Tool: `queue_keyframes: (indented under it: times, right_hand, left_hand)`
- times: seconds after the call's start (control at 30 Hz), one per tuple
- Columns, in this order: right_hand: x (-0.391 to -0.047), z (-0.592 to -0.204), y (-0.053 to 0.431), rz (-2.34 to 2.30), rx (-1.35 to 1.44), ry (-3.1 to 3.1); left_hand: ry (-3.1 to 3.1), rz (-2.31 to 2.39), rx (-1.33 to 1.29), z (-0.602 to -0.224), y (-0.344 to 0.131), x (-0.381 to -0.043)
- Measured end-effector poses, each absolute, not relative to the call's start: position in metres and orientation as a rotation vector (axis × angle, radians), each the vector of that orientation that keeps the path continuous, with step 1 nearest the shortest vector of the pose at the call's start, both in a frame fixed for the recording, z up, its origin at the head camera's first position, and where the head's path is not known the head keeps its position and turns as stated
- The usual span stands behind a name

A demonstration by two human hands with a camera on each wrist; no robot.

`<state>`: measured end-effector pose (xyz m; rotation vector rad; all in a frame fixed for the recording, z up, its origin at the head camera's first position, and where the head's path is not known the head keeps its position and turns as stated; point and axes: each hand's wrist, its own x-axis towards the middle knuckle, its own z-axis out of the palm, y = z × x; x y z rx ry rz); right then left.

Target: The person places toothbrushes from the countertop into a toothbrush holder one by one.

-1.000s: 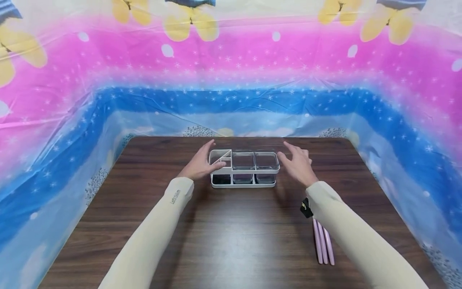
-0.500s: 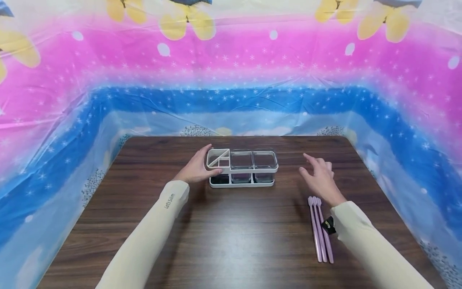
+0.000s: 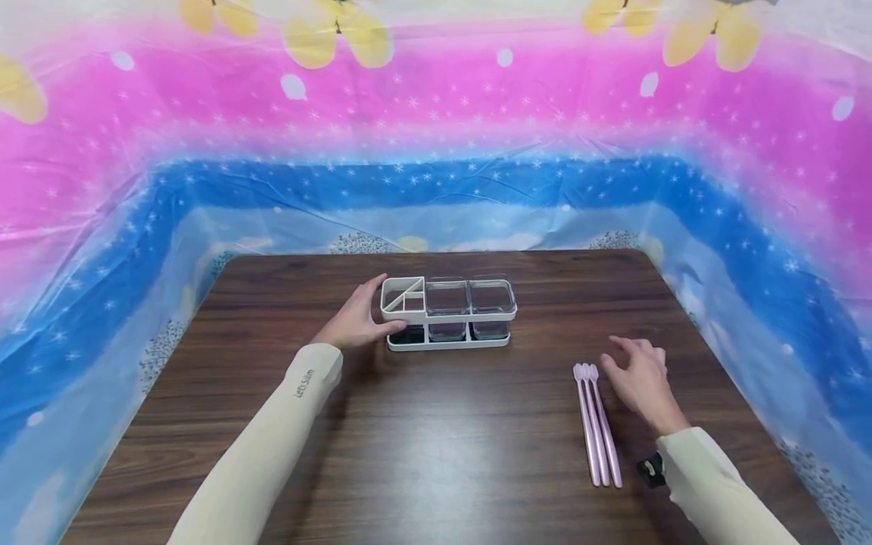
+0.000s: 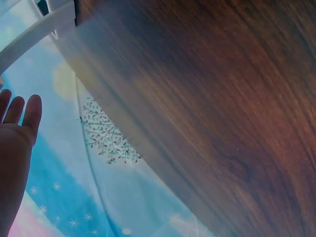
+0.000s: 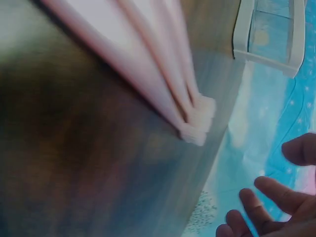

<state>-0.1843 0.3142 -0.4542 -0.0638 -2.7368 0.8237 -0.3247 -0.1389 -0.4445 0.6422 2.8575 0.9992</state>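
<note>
A white two-tier toothbrush holder (image 3: 447,316) stands upright toward the back of the table. Two clear cups (image 3: 470,299) sit in it, beside a divided section on the left. My left hand (image 3: 356,314) holds its left end, thumb across the front and forefinger at the back corner. In the left wrist view only some fingers (image 4: 31,116) show, near the white frame. Three pink toothbrushes (image 3: 594,424) lie side by side on the right, heads pointing away from me. Just right of their heads hovers my right hand (image 3: 643,382), fingers spread and holding nothing.
The dark wooden table (image 3: 436,439) has its far edge close behind the holder. A patterned blue and pink cloth (image 3: 422,182) hangs around the back and both sides. On the right wrist is a black strap (image 3: 652,470).
My right hand has drawn away from the holder, moving right and toward me beside the toothbrushes. My left hand has closed in on the holder's left end. The view has shifted slightly.
</note>
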Motion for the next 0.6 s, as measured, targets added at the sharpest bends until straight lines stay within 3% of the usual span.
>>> queue_keyframes:
  times: [0.6]
  right_hand:
    - [-0.151, -0.485, 0.322, 0.868, -0.372, -2.947]
  left_hand:
    - [2.872, 1.003, 0.674, -0.443, -0.138, -0.326]
